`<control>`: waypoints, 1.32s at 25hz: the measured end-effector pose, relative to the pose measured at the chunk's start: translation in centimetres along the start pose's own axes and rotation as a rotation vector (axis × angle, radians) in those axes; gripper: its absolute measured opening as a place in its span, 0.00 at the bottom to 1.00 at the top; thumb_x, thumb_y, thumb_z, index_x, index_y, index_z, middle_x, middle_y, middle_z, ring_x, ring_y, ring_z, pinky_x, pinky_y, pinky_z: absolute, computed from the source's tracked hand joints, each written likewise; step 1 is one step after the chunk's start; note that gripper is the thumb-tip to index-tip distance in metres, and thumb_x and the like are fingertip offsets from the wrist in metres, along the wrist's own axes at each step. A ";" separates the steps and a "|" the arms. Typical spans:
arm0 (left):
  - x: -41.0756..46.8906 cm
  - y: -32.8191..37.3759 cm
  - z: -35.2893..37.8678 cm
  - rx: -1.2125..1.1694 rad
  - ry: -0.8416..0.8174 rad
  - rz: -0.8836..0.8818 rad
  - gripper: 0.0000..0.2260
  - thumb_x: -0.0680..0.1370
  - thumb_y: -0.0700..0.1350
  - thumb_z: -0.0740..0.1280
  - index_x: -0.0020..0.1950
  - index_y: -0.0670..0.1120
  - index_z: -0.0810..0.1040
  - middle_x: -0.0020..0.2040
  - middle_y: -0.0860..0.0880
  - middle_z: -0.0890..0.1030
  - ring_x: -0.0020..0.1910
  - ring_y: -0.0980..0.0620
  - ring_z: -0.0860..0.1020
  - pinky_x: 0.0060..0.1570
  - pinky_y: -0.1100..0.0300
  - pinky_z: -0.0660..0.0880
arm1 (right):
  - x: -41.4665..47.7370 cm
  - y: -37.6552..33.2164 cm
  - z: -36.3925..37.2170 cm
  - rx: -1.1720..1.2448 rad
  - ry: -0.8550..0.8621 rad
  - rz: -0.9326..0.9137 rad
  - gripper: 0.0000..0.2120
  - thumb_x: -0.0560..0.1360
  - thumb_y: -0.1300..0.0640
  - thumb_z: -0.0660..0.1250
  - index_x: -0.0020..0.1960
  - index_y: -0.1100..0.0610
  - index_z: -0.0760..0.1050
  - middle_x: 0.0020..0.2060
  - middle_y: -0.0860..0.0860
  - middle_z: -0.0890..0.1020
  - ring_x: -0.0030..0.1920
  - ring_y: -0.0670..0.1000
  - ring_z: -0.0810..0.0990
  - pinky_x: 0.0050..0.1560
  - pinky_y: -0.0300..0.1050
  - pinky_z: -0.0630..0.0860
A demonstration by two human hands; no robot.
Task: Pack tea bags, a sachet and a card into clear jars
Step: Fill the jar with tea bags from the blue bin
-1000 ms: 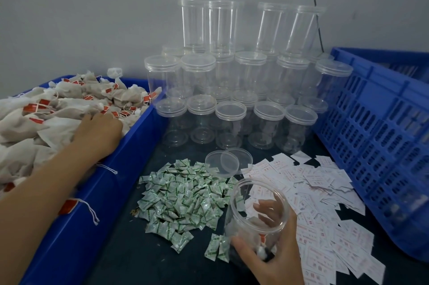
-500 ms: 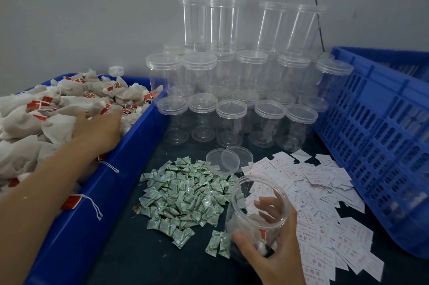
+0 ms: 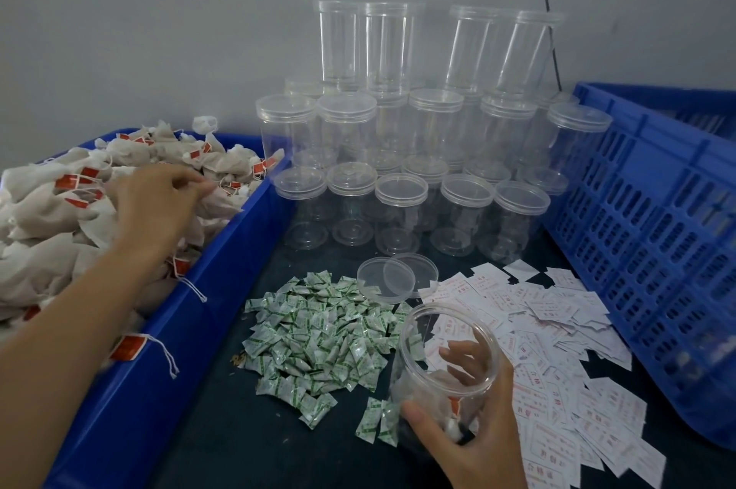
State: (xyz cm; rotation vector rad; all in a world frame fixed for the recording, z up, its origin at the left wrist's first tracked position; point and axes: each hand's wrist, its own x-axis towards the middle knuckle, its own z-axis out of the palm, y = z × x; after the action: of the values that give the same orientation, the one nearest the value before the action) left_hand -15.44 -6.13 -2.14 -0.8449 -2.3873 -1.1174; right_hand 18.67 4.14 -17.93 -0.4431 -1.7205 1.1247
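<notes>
The fingers [image 3: 187, 181] of the left hand [image 3: 155, 209] are curled and pinched on a tea bag [image 3: 217, 201] at the top of the heap of tea bags [image 3: 40, 217], which is held in a blue bin [image 3: 159, 389] at the left. The open jar [image 3: 422, 361] is gripped by the right hand [image 3: 474, 440]: the thumb is pressed against the near side, and the other fingers are wrapped round the far side and seen through the clear wall. The jar is tilted, its mouth turned up and to the left, and pale bags with a red tag are seen at its bottom. Just left of it a pile of green-and-white sachets [image 3: 318, 333] is spread on the dark surface [image 3: 239, 436]; to its right white cards [image 3: 557, 329] are scattered. Two loose lids [image 3: 394, 279] are laid overlapping beyond the jar, between sachets and cards. Behind them lidded jars [image 3: 398, 189] are stacked in tiers against the grey wall [image 3: 159, 30], with tall lidless ones on top. A blue crate [image 3: 657, 229] is set at the right
</notes>
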 end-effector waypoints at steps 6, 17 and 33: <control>-2.3 6.3 -1.4 -0.502 -0.166 0.114 0.04 0.76 0.39 0.67 0.47 0.46 0.80 0.43 0.48 0.82 0.40 0.56 0.78 0.41 0.69 0.77 | 0.1 -0.2 0.2 -0.006 -0.002 0.036 0.45 0.58 0.42 0.81 0.70 0.32 0.64 0.57 0.41 0.77 0.60 0.47 0.79 0.58 0.34 0.76; -12.0 17.5 0.9 -0.762 -0.874 0.331 0.03 0.74 0.36 0.70 0.44 0.43 0.82 0.41 0.48 0.81 0.37 0.52 0.78 0.39 0.65 0.76 | 0.3 -0.7 0.2 0.025 -0.006 0.062 0.41 0.64 0.44 0.81 0.72 0.43 0.66 0.57 0.39 0.79 0.55 0.41 0.82 0.53 0.33 0.79; -11.9 21.9 -1.2 -1.332 -0.842 0.069 0.06 0.69 0.42 0.67 0.42 0.41 0.80 0.35 0.45 0.78 0.32 0.54 0.72 0.32 0.64 0.68 | 0.3 -1.7 -0.1 0.023 -0.027 0.073 0.39 0.64 0.35 0.78 0.69 0.29 0.62 0.58 0.42 0.75 0.56 0.41 0.79 0.52 0.30 0.77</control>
State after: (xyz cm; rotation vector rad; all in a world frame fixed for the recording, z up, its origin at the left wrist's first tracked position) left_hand 7.98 -0.30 4.28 -2.0706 -1.7439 -2.7692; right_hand 18.99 3.55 -16.36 -0.4817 -1.7252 1.2071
